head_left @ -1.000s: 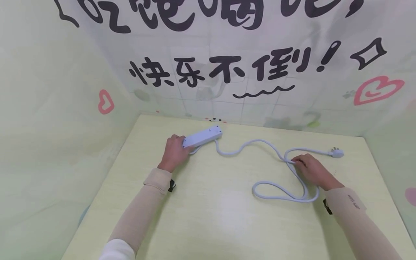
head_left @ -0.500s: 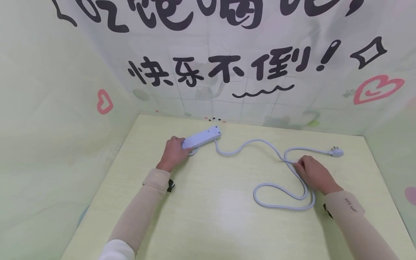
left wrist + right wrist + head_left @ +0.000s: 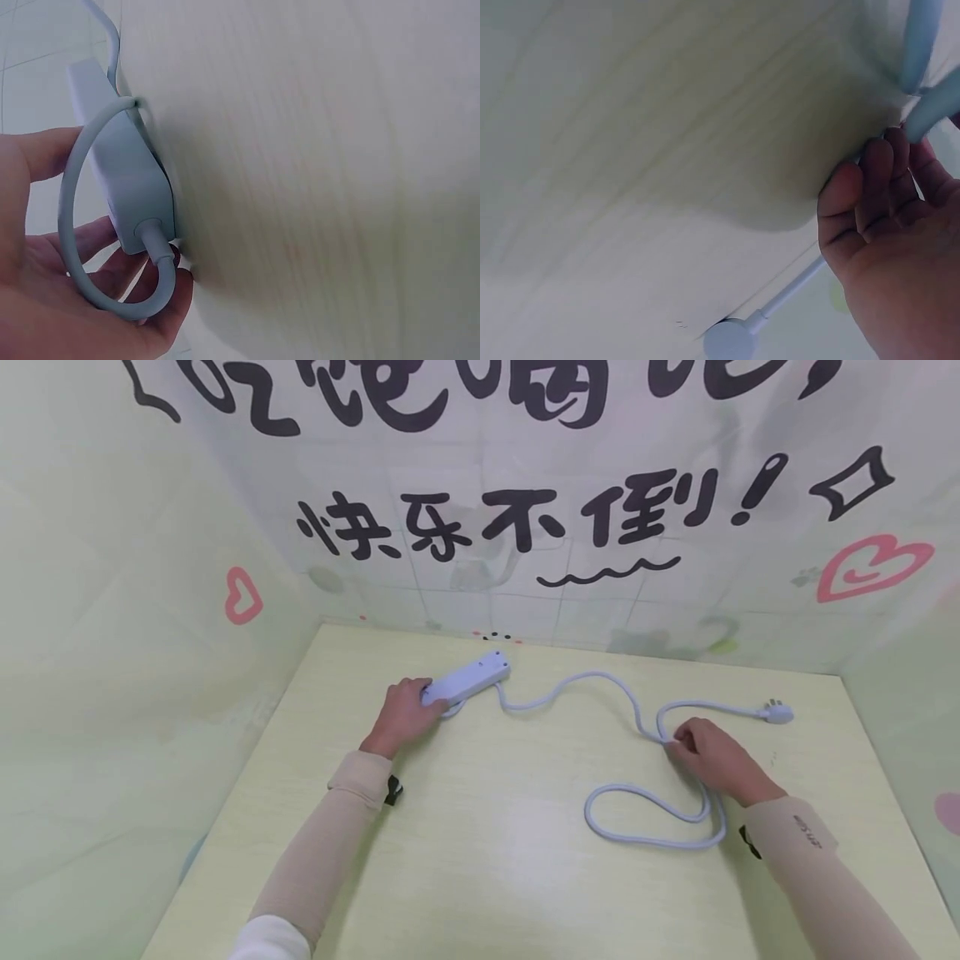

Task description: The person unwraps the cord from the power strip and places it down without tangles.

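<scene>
A white power strip (image 3: 467, 681) lies slanted toward the back of the table. My left hand (image 3: 405, 717) grips its near-left end, thumb on one side and fingers on the other. In the left wrist view, the cord (image 3: 67, 202) leaves the strip's end (image 3: 127, 169) and curves back in front of that hand. Farther right, my right hand (image 3: 718, 760) pinches the cord (image 3: 596, 675) close to where it crosses itself. The right wrist view shows curled fingers (image 3: 877, 161) at the cord (image 3: 921, 45); the thumb is mostly hidden. Beyond this hand lies the plug (image 3: 777, 711), prongs upward.
A loose loop of cord (image 3: 652, 841) lies in front of the right hand on the pale wooden table (image 3: 480, 860). Behind stands a printed back wall (image 3: 525, 602) with black lettering, and side walls (image 3: 150, 693) flank the table.
The right hand has shifted its hold on the cord and drawn slightly left. The cord loop has slid toward the front, and the stretch beside the hand bends more sharply. The left hand stays on the strip.
</scene>
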{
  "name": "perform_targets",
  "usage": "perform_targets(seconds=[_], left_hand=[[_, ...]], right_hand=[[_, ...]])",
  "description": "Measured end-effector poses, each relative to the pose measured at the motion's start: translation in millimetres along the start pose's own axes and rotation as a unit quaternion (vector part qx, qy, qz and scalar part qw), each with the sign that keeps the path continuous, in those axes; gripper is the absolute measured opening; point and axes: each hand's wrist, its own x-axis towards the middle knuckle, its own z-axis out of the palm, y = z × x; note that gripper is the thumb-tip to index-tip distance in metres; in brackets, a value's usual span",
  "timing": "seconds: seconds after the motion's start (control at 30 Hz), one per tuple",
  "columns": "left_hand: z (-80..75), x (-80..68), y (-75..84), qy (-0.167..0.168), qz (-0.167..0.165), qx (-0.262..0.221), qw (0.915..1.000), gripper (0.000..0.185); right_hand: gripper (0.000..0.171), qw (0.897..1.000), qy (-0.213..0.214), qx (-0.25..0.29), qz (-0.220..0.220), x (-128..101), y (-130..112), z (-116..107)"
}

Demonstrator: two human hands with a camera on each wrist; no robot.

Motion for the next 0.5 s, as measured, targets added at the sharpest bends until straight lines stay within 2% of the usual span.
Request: perform_targets(seconds=[0.27,0.5], left_hand=[[-1.1,-2.0,1.2,-0.001,-0.001,-0.003,1.0000,0.068],[-7.3,-4.2,6.0,0.022,0.008,0.005,0.9997,0.068]], right_hand=[[0.038,1.000,-0.014,0.003,-0.008,1.4,-5.1,0.1],[0.043,1.000,-0.026,-0.007,-0.005,0.2,-9.5,-5.6]])
